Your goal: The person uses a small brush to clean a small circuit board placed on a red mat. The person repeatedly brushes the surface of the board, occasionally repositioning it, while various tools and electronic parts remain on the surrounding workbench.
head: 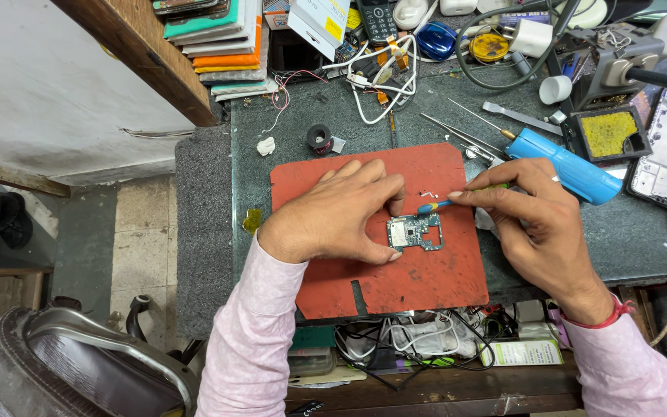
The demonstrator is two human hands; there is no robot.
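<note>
Pink sleeves come up from the bottom edge, two of them, one per arm. Left hand (333, 212) is down on the red mat (426, 286), thumb and fingers curled around the left end of one small green circuit board (416, 232), pinning it flat; the fingertips (395, 202) touch its upper left corner and the thumb its lower left. One board only, lying flat near the mat's centre, long axis running left to right. Right hand (538, 224) is closed on a thin brush (465, 197), green handle, blue tip, pinched between thumb and forefinger. Brush lies nearly level, tip pointing left and slightly down, hovering just above the board's top edge. One blue tool (569, 166) rests behind the right hand, angled on the grey bench (642, 239).
</note>
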